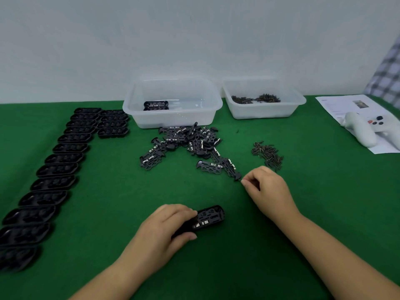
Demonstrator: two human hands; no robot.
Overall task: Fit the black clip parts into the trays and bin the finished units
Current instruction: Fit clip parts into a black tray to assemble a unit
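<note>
My left hand (pixel 164 228) grips a black tray (pixel 211 216) lying on the green table near me, with a clip part with silver contacts seated in it. My right hand (pixel 267 187) hovers further back, thumb and forefinger pinched together just beside the tip of a loose clip part (pixel 232 169); I see nothing between the fingertips. A pile of black clip parts (pixel 190 141) lies mid-table. Several empty black trays (pixel 56 169) run in a row down the left. A clear bin (pixel 138 113) at the back holds two finished units (pixel 155 105).
A second clear bin (pixel 238 111) with small dark pieces stands at the back right. A heap of small dark pins (pixel 268 154) lies just behind my right hand. A white game controller (pixel 361 131) rests on a paper sheet (pixel 337 105) at the far right.
</note>
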